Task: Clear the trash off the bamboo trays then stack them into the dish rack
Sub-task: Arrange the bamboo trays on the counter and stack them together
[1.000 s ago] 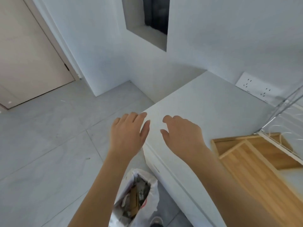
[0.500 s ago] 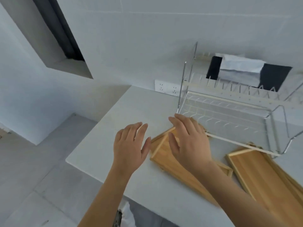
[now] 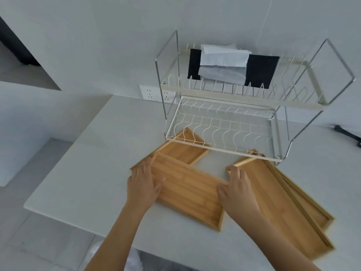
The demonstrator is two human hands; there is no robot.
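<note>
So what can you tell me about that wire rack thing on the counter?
The dish rack stands on the white counter against the wall, with two tiers of pale wire held in a shiny metal frame. The upper tier has upright prongs and holds a black cloth with white folded paper or cloth over it. The lower tier is a wavy wire grid with no dishes in it. Its front edge hangs over the far ends of the bamboo trays. Neither hand touches it.

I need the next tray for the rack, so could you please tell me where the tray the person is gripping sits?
In the head view, centre, on the white counter, in front of the dish rack, between the left hand and right hand, atop another tray.
</note>
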